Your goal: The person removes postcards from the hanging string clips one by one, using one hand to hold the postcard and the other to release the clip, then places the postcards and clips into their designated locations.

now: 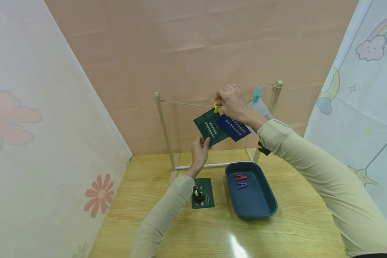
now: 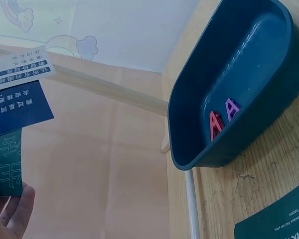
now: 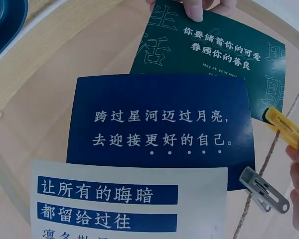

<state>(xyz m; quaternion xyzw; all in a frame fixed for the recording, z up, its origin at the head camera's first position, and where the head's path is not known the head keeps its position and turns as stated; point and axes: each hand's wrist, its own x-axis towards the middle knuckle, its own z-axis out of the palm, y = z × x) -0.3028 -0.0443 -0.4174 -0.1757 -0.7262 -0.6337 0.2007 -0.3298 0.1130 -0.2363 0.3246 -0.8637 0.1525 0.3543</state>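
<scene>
My left hand [image 1: 199, 154] pinches the lower edge of a green card [image 1: 209, 125] with white lettering, thumb on its front. At the card's upper corner, my right hand [image 1: 233, 100] pinches a yellow clothespin [image 3: 284, 128], whose tip is on the corner beside the twine [image 1: 187, 104]. Next to it hangs a dark blue card [image 3: 159, 124] from a grey clothespin [image 3: 264, 189], partly behind my right hand in the head view. Farther right a white card [image 1: 262, 108] hangs from a light blue clothespin [image 1: 257, 94], with my right forearm covering part of it.
A wooden frame [image 1: 163, 129] carries the twine. Below stands a dark blue tray [image 1: 253, 202] holding a red clothespin [image 1: 240, 177] and a purple clothespin [image 1: 242, 185]. Another green card [image 1: 207, 193] lies on the wooden table [image 1: 135, 200], partly under my left wrist. Cloth screens [image 1: 213, 46] surround the table.
</scene>
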